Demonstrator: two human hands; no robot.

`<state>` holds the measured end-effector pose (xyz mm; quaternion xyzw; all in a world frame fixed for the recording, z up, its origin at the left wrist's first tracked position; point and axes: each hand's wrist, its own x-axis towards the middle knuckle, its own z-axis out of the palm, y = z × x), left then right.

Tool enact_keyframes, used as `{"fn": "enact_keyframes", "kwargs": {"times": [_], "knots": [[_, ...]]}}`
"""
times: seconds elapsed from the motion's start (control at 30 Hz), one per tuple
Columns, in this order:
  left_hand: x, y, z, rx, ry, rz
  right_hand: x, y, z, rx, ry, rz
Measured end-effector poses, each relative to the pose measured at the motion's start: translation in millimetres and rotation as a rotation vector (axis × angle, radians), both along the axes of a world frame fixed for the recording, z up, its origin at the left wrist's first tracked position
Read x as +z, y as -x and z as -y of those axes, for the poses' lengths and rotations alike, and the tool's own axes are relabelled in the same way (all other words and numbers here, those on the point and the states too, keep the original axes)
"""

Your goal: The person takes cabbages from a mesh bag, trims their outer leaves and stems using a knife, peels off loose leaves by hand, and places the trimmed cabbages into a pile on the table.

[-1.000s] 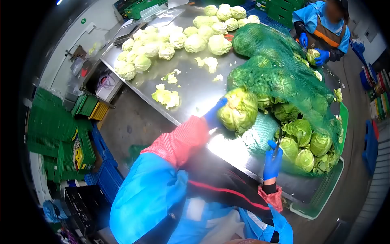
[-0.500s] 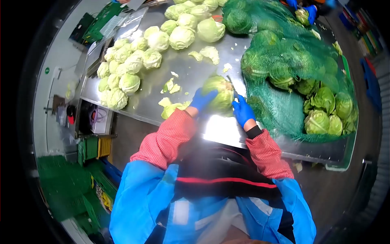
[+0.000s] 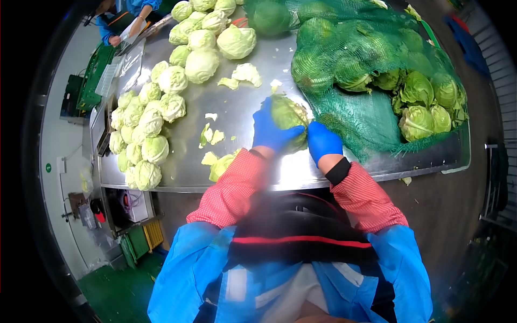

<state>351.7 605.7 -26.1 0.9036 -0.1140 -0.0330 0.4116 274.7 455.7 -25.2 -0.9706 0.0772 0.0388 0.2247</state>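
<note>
A green cabbage (image 3: 288,116) rests on the steel table in front of me, its cut stem end facing right. My left hand (image 3: 272,132), in a blue glove, is wrapped round its left and near side, thumb stretched across the front. At the stem end, my blue-gloved right hand (image 3: 325,142) is closed, its fingers against the cabbage. The knife seen in this hand half a second ago is now mostly hidden by the glove and the leaves. Loose cabbage leaves (image 3: 221,166) lie just left of my left forearm.
Many pale trimmed cabbages (image 3: 151,123) are heaped along the table's left side. To the right, a green net (image 3: 358,121) covers more cabbages, several with leaves (image 3: 417,123) exposed at its opening. Leaf scraps (image 3: 246,74) dot the steel table (image 3: 188,169). Another person's arm (image 3: 141,16) shows at top left.
The view has turned, so the table sits differently. My left hand has shifted further round the cabbage's front. The cabbage has turned slightly, and the knife has gone mostly out of sight.
</note>
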Motion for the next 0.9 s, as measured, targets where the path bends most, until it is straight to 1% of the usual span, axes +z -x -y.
{"fn": "enact_keyframes", "kwargs": {"times": [0.1, 0.17, 0.2, 0.23, 0.3, 0.33, 0.37, 0.4, 0.43, 0.5, 0.53, 0.6, 0.63, 0.7, 0.73, 0.77, 0.8, 0.83, 0.87, 0.9], "knots": [[-7.6, 0.9, 10.2, 0.026, -0.055, 0.086, -18.9, 0.0, 4.2, -0.014, -0.042, 0.051], [-5.9, 4.1, 17.1, 0.015, -0.091, 0.101, -40.1, -4.0, 15.0, -0.046, -0.122, -0.06], [3.4, 3.7, 19.3, 0.004, -0.113, 0.116, -39.6, -10.3, 16.5, -0.06, -0.111, -0.174], [10.9, 1.0, 24.6, -0.024, -0.086, 0.15, -49.5, -22.5, 24.6, -0.04, -0.148, -0.151], [20.2, 10.7, 25.6, -0.083, -0.045, 0.192, -99.2, -24.7, 29.8, -0.002, -0.237, -0.129], [12.5, 1.2, 23.1, -0.086, -0.014, 0.223, -100.5, -36.9, 28.2, 0.023, -0.096, -0.226], [-8.7, -7.6, 10.9, -0.081, 0.012, 0.247, -103.7, -37.3, 27.8, -0.017, -0.143, -0.234], [-24.6, 0.3, -4.2, -0.073, 0.036, 0.233, -95.8, -27.3, 27.4, -0.033, -0.17, -0.265], [8.8, -1.6, -13.1, -0.147, 0.212, -0.031, -88.6, -25.5, 28.4, -0.048, -0.194, -0.28], [-32.2, -4.1, -51.0, -0.234, 0.473, 0.009, -82.6, -27.8, 27.0, -0.007, -0.256, -0.135], [-32.0, -5.8, -62.3, -0.253, 0.534, -0.051, -73.0, -25.3, 24.5, -0.003, -0.396, -0.116], [-34.7, 4.4, -81.8, -0.263, 0.663, -0.183, -47.4, -19.8, 9.5, 0.097, -0.422, -0.091], [-33.9, 5.8, -86.9, -0.171, 0.672, -0.289, -35.6, -20.9, -0.3, 0.15, -0.433, -0.073], [-28.9, 6.3, -96.6, 0.023, 0.692, -0.5, -26.4, -21.0, -14.7, 0.134, -0.408, -0.078], [-22.3, 4.7, -88.3, 0.106, 0.658, -0.487, -20.0, -23.5, -18.0, 0.145, -0.395, -0.1], [-26.3, 4.5, -86.8, 0.113, 0.644, -0.471, -17.2, -26.1, -20.5, 0.153, -0.382, -0.122], [-32.1, 3.5, -86.1, 0.114, 0.63, -0.454, -42.2, -31.7, -15.0, 0.156, -0.46, -0.023], [-34.4, 1.9, -87.3, 0.11, 0.616, -0.436, -65.6, -40.8, -7.3, -0.099, -0.981, -0.221], [-23.7, 5.7, -87.7, 0.085, 0.674, -0.479, -84.8, -58.6, 7.7, -0.324, -1.117, -0.418], [-27.0, 11.6, -89.3, 0.126, 0.746, -0.515, -78.8, -63.2, 14.8, -0.329, -0.837, -0.363]]}}
